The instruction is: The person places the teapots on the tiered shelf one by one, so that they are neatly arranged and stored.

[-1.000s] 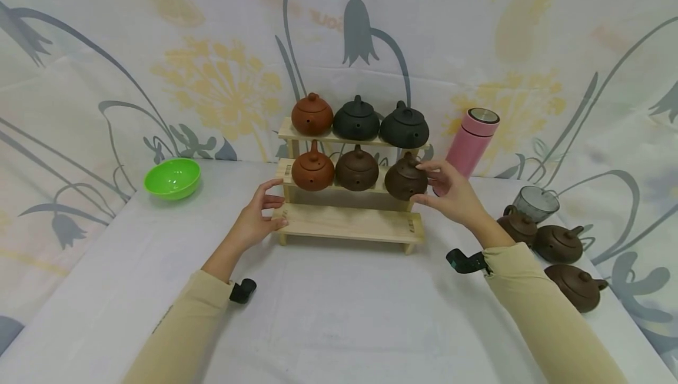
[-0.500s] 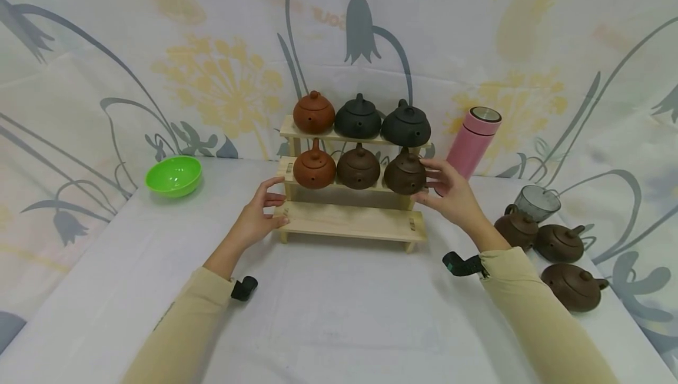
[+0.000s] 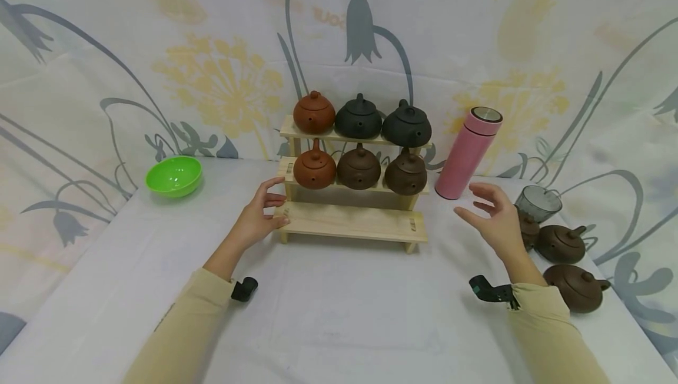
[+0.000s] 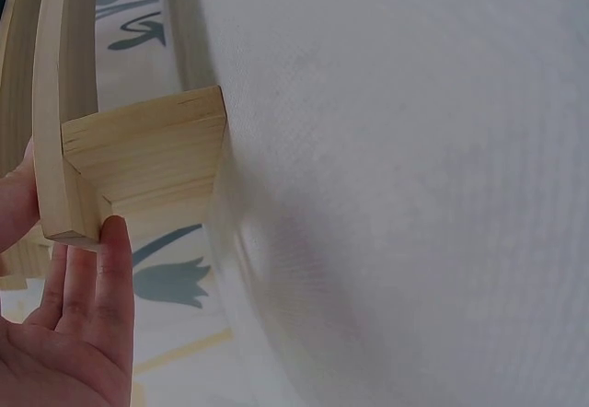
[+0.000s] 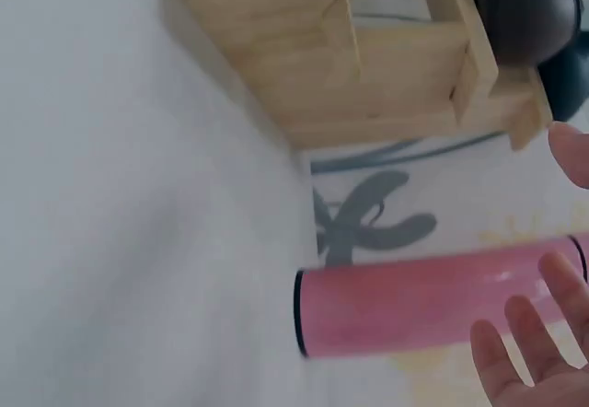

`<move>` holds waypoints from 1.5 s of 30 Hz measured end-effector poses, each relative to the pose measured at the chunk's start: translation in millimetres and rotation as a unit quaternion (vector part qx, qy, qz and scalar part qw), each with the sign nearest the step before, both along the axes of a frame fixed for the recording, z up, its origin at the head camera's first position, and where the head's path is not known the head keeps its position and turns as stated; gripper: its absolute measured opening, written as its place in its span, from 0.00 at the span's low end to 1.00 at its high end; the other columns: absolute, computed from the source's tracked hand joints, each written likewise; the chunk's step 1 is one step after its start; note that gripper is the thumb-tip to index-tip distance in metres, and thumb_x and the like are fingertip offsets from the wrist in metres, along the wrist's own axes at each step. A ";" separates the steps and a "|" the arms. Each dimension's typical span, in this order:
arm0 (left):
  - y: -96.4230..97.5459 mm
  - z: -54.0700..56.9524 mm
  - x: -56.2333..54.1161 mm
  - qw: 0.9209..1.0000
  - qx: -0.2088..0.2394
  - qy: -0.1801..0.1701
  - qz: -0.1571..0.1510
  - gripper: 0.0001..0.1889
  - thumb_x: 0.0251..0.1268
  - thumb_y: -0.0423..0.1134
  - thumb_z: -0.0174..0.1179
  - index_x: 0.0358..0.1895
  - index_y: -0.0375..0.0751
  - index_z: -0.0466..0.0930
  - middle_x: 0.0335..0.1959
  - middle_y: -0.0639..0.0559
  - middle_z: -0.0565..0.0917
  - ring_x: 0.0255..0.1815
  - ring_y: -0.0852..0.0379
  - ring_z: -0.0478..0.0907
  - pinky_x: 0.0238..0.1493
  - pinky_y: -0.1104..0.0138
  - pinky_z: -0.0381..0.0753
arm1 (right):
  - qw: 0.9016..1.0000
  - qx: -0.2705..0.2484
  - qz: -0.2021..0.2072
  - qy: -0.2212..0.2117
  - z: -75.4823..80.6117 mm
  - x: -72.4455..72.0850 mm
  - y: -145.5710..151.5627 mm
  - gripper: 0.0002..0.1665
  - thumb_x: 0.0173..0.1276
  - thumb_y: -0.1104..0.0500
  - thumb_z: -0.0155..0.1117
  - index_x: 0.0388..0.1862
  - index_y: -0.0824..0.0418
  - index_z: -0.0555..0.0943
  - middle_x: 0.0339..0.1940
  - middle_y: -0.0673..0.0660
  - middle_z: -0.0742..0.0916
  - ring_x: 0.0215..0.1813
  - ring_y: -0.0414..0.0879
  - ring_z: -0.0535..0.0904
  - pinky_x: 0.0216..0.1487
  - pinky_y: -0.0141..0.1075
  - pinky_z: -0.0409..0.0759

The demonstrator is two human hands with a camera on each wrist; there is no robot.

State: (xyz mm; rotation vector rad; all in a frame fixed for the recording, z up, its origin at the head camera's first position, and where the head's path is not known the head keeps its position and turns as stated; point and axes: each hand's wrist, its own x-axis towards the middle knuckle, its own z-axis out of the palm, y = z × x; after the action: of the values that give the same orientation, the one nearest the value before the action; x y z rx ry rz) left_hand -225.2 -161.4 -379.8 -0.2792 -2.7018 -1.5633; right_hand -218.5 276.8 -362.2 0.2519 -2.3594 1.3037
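Observation:
A three-tier wooden stand (image 3: 349, 221) bears several teapots on its upper two shelves. My left hand (image 3: 256, 217) holds the left end of its lowest shelf, thumb on one face and fingers at the other in the left wrist view. My right hand (image 3: 495, 219) is in the air right of the stand, fingers apart, holding nothing. The dark brown teapot (image 3: 406, 173) sits at the right end of the middle shelf, beside another brown teapot (image 3: 358, 167) and a reddish one (image 3: 315, 169). On top stand a reddish teapot (image 3: 313, 113) and two black teapots (image 3: 358, 118).
Behind my right hand stands a pink thermos (image 3: 468, 154). A glass cup (image 3: 538, 203) and three brown teapots (image 3: 576, 287), one partly hidden by my hand, are at the right. A green bowl (image 3: 173, 176) sits at the back left of the white table.
My right hand has let go of the dark brown teapot on the middle shelf and moved right and toward me. The left hand has stayed at the stand.

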 end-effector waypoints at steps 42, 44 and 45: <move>-1.8 -0.4 0.5 1.000 0.005 0.005 -0.004 0.44 0.54 0.25 0.64 0.70 0.54 0.50 0.57 0.38 0.72 0.61 0.44 0.67 0.55 0.50 0.71 | 0.964 0.052 -0.068 -0.250 -25.7 13.5 48.0 0.53 0.54 0.48 0.72 0.69 0.67 0.54 0.62 0.80 0.49 0.61 0.74 0.50 0.54 0.64 0.59; -1.5 -0.3 0.8 1.000 0.007 0.006 -0.006 0.44 0.54 0.25 0.65 0.70 0.54 0.51 0.57 0.38 0.72 0.61 0.44 0.67 0.55 0.50 0.71 | 0.968 0.075 -0.046 -0.233 -29.0 12.4 47.1 0.52 0.53 0.52 0.73 0.68 0.67 0.54 0.61 0.80 0.53 0.60 0.73 0.53 0.53 0.64 0.61; -1.6 -0.1 1.1 1.000 0.007 0.007 -0.006 0.44 0.54 0.25 0.65 0.70 0.54 0.51 0.57 0.38 0.72 0.61 0.44 0.67 0.55 0.50 0.71 | 0.971 0.084 -0.032 -0.222 -30.3 12.0 46.9 0.51 0.52 0.55 0.74 0.67 0.68 0.55 0.60 0.80 0.57 0.58 0.72 0.56 0.51 0.62 0.62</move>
State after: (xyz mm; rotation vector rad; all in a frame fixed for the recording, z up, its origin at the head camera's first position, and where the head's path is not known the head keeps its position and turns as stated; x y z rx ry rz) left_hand -224.1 -162.9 -380.0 -0.3057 -2.6819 -1.5770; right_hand -206.5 323.6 -392.6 -0.0793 -2.8292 1.2297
